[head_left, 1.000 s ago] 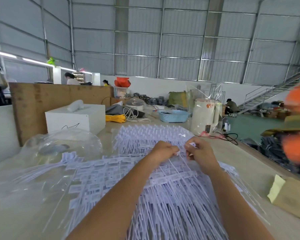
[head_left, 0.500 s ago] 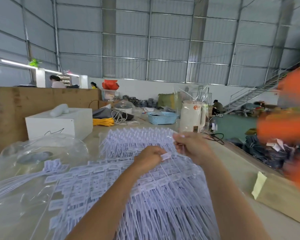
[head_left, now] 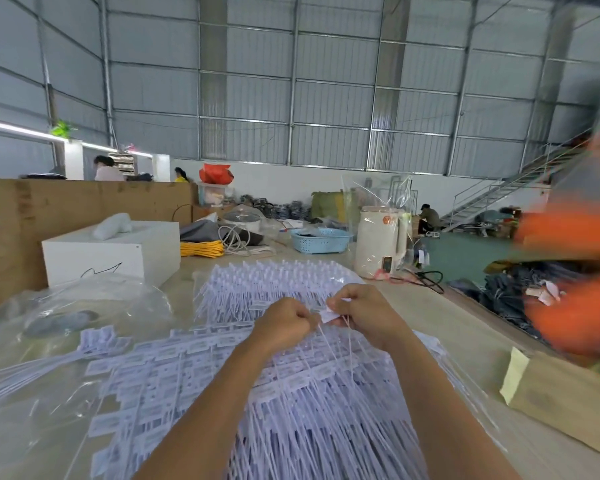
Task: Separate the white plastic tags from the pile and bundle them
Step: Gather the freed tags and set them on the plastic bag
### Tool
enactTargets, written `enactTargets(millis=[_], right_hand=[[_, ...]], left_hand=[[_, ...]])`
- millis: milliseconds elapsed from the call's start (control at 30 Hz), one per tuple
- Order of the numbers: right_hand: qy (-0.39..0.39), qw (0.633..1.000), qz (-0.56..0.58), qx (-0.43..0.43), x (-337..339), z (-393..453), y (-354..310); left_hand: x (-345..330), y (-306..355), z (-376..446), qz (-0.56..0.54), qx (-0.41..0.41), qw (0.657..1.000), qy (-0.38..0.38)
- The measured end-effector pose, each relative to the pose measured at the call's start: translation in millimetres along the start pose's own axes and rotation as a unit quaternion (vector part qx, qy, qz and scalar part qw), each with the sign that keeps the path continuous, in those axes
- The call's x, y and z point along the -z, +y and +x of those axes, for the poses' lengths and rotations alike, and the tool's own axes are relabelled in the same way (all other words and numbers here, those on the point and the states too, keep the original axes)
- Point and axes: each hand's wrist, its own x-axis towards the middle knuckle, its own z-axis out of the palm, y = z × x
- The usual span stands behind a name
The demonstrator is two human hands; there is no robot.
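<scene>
Tag pile (head_left: 291, 393) blocks front (right table (head_left: 465, 341) bare).

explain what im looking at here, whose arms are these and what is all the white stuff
No machine here: the picture comes from a camera worn on a person's head, looking forward and down, so the arms are that person's own. The left hand and right hand meet above a table and pinch a few white tags between them, thin tails hanging down. Below lies the pile of such tags, partly on clear plastic. Farther back stand a white box, a blue basket and a cream kettle. The orange blur at right is unclear.
</scene>
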Motion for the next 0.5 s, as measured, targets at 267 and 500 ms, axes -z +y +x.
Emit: enactTargets(millis=[267,500], right_hand=[[-0.066,0.994,-0.090,-0.001,-1.7,-4.1,-2.1],[-0.082,0.986,-0.142,0.036,0.3,-6.7,-1.9]], left_hand=[[-0.4,3.4,-3.0,0.038,-0.015,0.998,0.048],[-2.7,1.5,-1.8,0.076,-0.043,0.992,0.088]])
